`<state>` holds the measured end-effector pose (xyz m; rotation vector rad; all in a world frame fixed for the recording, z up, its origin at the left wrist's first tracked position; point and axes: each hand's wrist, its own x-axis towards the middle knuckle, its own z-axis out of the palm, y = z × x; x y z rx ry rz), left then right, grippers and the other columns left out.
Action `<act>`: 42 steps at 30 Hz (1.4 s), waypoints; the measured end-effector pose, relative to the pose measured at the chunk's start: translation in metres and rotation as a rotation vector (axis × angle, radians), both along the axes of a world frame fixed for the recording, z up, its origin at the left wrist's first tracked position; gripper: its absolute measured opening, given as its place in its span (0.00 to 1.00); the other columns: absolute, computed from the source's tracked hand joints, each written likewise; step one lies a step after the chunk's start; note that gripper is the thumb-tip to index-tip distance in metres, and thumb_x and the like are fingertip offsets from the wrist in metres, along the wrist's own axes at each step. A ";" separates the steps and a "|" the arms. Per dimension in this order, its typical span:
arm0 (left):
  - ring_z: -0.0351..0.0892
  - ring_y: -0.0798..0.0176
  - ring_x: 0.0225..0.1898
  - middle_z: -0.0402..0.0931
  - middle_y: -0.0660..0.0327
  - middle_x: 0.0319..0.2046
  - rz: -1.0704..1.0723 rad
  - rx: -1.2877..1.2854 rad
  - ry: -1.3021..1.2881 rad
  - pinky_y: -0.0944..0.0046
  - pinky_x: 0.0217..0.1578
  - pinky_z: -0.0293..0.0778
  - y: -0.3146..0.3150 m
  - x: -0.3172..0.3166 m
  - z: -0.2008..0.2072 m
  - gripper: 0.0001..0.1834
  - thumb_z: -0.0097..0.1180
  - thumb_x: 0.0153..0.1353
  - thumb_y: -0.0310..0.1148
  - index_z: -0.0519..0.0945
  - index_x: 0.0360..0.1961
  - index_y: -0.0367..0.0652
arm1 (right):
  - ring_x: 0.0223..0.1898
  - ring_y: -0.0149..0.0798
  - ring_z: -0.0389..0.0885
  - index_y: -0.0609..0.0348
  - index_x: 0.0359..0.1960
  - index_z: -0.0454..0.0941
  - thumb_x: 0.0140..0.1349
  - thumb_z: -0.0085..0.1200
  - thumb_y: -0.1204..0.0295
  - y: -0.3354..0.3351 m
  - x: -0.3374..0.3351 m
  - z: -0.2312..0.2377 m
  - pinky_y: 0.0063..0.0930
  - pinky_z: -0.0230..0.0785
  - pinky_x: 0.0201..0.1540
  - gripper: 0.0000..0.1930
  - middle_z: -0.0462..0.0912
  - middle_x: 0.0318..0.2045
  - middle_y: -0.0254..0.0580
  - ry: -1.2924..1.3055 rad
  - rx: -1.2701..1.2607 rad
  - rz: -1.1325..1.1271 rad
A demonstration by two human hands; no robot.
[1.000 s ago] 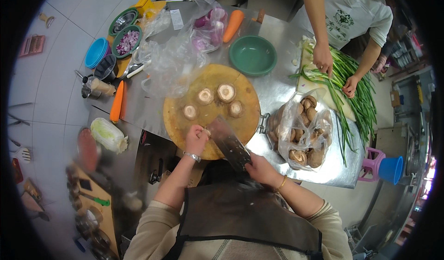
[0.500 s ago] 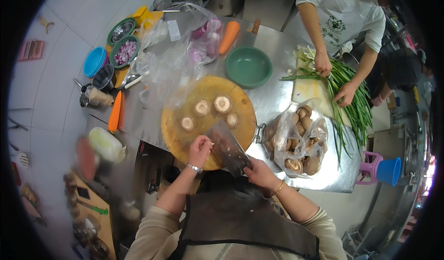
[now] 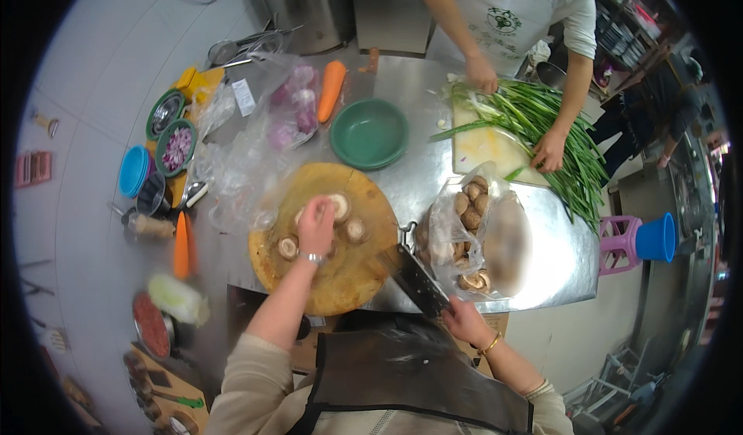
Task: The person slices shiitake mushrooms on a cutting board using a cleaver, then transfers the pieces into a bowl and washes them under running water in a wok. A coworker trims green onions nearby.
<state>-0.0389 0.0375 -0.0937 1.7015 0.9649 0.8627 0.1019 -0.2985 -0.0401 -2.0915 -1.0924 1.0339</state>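
Observation:
Over the round wooden chopping board (image 3: pixel 367 272), my left hand (image 3: pixel 316 227) is among several shiitake mushrooms, its fingers drawn together. What they hold, if anything, is hidden. One mushroom (image 3: pixel 355 230) lies right of it, stem side up, another (image 3: pixel 288 247) to the left; a pale cap (image 3: pixel 340 205) shows beside the fingertips. My right hand (image 3: pixel 467 321) grips the handle of a cleaver (image 3: pixel 419 282). Its dark, wet blade slants up and left, its tip near the board's right edge. Close by is a clear plastic bag of whole brown shiitake mushrooms (image 3: pixel 470 217).
A green bowl (image 3: pixel 368 133) stands behind the board. Clear plastic bags (image 3: pixel 240 179), a large carrot (image 3: pixel 331 90) and a bowl of chopped purple onion (image 3: pixel 178 147) lie to the left. At far right, another person's hands (image 3: pixel 550 150) handle long green scallions (image 3: pixel 569 118) on a white board.
My left hand has moved forward from the board's near edge to the mushrooms. The cleaver has swung right, away from the board's middle. The whole view has shifted.

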 end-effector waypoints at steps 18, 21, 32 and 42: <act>0.67 0.45 0.51 0.74 0.50 0.45 -0.528 0.726 0.130 0.53 0.54 0.62 0.044 0.224 0.026 0.15 0.48 0.50 0.27 0.76 0.41 0.38 | 0.29 0.59 0.78 0.61 0.35 0.69 0.56 0.48 0.71 -0.010 -0.005 -0.019 0.52 0.70 0.33 0.08 0.78 0.23 0.56 -0.086 -0.088 0.021; 0.71 0.46 0.40 0.73 0.52 0.34 -1.051 0.827 0.031 0.52 0.42 0.70 -0.034 0.221 0.052 0.11 0.48 0.43 0.23 0.75 0.32 0.40 | 0.30 0.58 0.78 0.62 0.35 0.70 0.56 0.48 0.71 -0.004 -0.001 -0.025 0.51 0.70 0.34 0.09 0.79 0.24 0.56 -0.050 -0.069 0.036; 0.70 0.51 0.50 0.73 0.55 0.44 -1.135 1.208 0.835 0.54 0.48 0.69 -0.111 0.296 0.016 0.13 0.47 0.58 0.32 0.74 0.44 0.44 | 0.34 0.57 0.79 0.61 0.41 0.70 0.56 0.46 0.72 0.002 0.007 -0.017 0.49 0.71 0.36 0.12 0.79 0.30 0.56 0.031 -0.078 0.054; 0.72 0.50 0.46 0.71 0.53 0.43 -0.883 0.411 0.366 0.58 0.47 0.71 -0.070 0.167 0.091 0.28 0.64 0.44 0.31 0.70 0.48 0.40 | 0.34 0.58 0.79 0.64 0.37 0.70 0.54 0.46 0.73 0.001 0.007 -0.032 0.49 0.72 0.37 0.10 0.80 0.29 0.58 -0.066 -0.050 0.080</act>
